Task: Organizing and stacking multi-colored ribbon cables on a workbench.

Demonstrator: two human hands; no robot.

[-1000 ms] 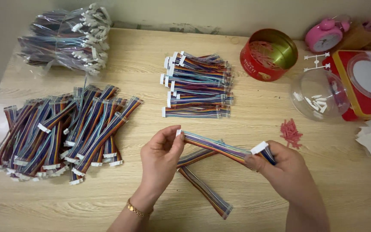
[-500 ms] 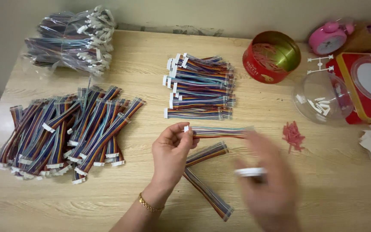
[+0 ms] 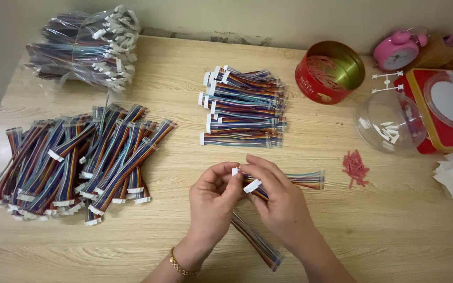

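Cable in hand: we see a rainbow ribbon cable (image 3: 294, 179) held low at the centre of the tabletop (image 3: 184, 246), its free end reaching out to the right.
Left hand (image 3: 211, 204): our grip is closed, fingertips pinching the cable's white connector end.
Right hand (image 3: 281, 202): our grip is closed too, fingers curled over the same cable beside a white connector (image 3: 251, 185).
Under the hands: a second ribbon cable (image 3: 255, 241) lies slanting on the wood.
Above: a neat stack of cables (image 3: 242, 107).
Left: a big loose heap of cables (image 3: 74, 162); behind it a bagged bundle (image 3: 82, 47).
Right: small red ties (image 3: 355, 167), a clear bowl (image 3: 391, 123), a red tin (image 3: 329, 71), a pink alarm clock (image 3: 397, 50).
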